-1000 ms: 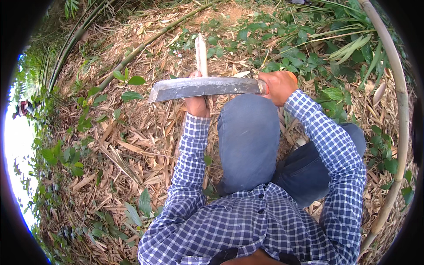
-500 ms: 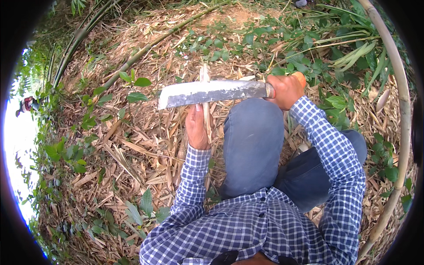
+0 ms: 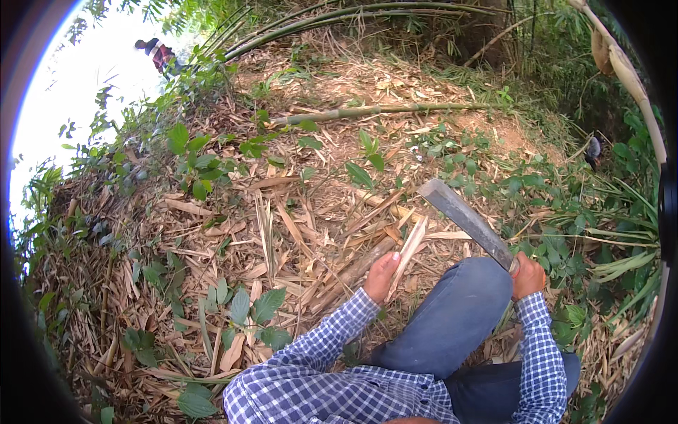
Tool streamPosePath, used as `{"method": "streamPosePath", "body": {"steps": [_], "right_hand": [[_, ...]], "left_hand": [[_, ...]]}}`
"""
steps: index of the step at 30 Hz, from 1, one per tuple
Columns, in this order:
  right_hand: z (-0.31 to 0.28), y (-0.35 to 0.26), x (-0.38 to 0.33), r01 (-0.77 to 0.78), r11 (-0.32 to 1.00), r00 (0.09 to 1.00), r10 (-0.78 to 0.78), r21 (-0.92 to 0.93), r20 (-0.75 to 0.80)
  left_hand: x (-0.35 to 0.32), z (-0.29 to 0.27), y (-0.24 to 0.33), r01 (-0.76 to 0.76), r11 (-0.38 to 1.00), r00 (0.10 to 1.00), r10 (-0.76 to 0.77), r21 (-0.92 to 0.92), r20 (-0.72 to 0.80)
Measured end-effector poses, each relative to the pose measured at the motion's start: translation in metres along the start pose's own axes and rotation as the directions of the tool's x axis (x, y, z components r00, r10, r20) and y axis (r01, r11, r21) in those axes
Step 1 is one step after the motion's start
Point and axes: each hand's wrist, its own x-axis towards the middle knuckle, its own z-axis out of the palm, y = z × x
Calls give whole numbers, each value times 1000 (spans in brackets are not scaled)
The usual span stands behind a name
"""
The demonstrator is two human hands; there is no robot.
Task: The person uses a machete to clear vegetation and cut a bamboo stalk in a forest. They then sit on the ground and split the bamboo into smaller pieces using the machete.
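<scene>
My right hand is closed round the handle of a machete, beside my raised knee. Its broad grey blade slants up and to the left, clear of the wood. In my left hand is a pale split strip of bamboo, thumb laid along it and its upper end pointing up and right. The strip's lower end is partly hidden by the hand. A gap separates the blade from the strip. Just left of that hand, a thicker brown piece of wood lies on the ground.
Dry husks and chips cover the ground. A green bamboo pole lies across the slope ahead. Leafy plants grow at left. A curved pale stalk rises at right. Another person is far off at upper left.
The machete has come off the bamboo strip and swung from nearly level to a slant, blade tip up. Both hands now appear lower and further right as the view has tilted up and turned left.
</scene>
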Motion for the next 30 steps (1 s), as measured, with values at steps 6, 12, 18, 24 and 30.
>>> {"method": "streamPosePath", "body": {"steps": [6,12,18,24,30], "right_hand": [[-31,-33,27,105,994,994,-104,21,-31],[-80,-43,60,111,994,992,-111,-14,-63],[-127,11,17,78,979,951,-16,190,-310],[-85,19,-5,-146,887,973,209,438,-98],[-106,16,-18,-151,837,920,313,527,-234]], "left_hand": [[50,13,38,16,994,999,-20,-110,-34],[87,12,61,-30,955,992,65,-295,110],[150,10,60,-209,973,961,223,-100,162],[186,105,4,-101,995,913,99,-15,396],[180,197,3,-40,999,862,19,30,506]]}}
